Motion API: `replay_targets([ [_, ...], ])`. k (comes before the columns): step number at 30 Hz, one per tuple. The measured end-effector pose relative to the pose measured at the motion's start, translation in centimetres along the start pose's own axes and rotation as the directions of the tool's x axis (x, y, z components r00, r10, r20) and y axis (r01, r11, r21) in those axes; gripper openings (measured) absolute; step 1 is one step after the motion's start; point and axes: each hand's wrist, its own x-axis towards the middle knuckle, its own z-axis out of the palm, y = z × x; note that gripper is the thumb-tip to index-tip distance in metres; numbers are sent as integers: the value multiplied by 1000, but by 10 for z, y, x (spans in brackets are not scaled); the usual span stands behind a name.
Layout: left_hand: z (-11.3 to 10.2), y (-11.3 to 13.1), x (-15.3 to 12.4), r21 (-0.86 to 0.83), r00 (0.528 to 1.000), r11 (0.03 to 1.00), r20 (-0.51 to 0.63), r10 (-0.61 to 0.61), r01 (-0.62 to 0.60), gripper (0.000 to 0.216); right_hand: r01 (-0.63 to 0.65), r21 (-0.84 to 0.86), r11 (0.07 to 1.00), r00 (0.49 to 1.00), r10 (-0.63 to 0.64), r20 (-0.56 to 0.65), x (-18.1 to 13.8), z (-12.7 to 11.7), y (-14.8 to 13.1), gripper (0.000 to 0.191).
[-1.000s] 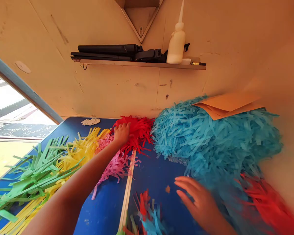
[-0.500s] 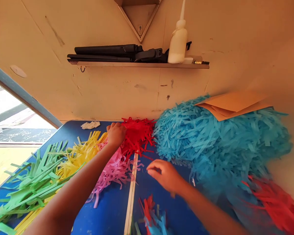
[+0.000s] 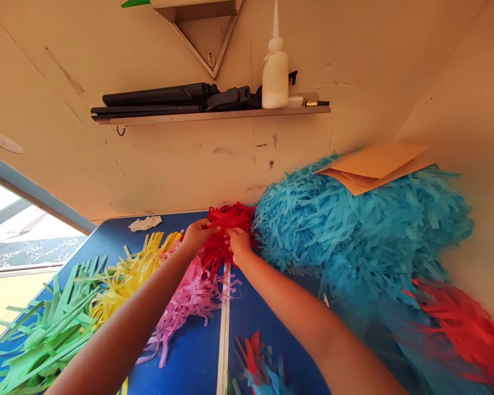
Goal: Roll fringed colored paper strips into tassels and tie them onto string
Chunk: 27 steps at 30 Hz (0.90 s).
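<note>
A bunch of red fringed tissue paper (image 3: 218,255) lies at the back of the blue table, against the wall. My left hand (image 3: 198,235) reaches into it from the left, thumb and fingers pinched on the red paper. From the right, my right hand (image 3: 239,245) meets it with curled fingers, closed on the same red paper close to the left fingertips. Just what lies between the right fingertips is partly hidden. Pink fringed paper (image 3: 193,293) sits below my left wrist. Yellow fringe (image 3: 135,274) and green fringe (image 3: 53,323) spread out to the left of that arm.
A large heap of blue fringe (image 3: 354,230) fills the right side, with folded orange-brown paper (image 3: 374,167) on top. Red fringe (image 3: 461,329) lies at lower right. A small red and blue tuft (image 3: 257,365) is nearest. Above, a shelf (image 3: 222,116) holds a white bottle (image 3: 275,77).
My right hand has moved up and left from above the bare blue tabletop to the red fringe, beside my left hand. The camera view has shifted slightly.
</note>
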Motion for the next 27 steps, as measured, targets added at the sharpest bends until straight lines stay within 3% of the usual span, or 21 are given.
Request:
replay_targets([
  [5,-4,5,-2,109,998,994,-45,33,-28,25,163,-336,927,984,-128,125,-2,-8,11,41],
  [11,-32,18,-2,346,969,931,-164,182,-116,18,208,-665,718,960,-18,280,-1,-12,20,32],
  [16,-103,19,35,449,927,892,-357,119,58,26,184,-784,593,957,75,281,-6,-11,20,30],
  [19,-156,32,45,451,849,881,-513,123,146,35,186,-793,580,961,60,269,-10,-17,11,28],
  [21,-180,48,36,472,788,876,-575,218,102,36,198,-782,592,966,18,258,-19,-24,2,23],
  [22,-187,57,26,504,775,862,-564,285,49,35,213,-769,603,968,-21,251,-27,-29,-4,21],
  [24,-188,72,2,609,784,783,-422,455,-127,32,264,-728,633,963,-132,235,-50,-38,-14,22],
  [27,-166,86,-38,689,756,645,-217,618,-329,31,406,-599,691,914,-323,246,-99,-47,-25,34],
])
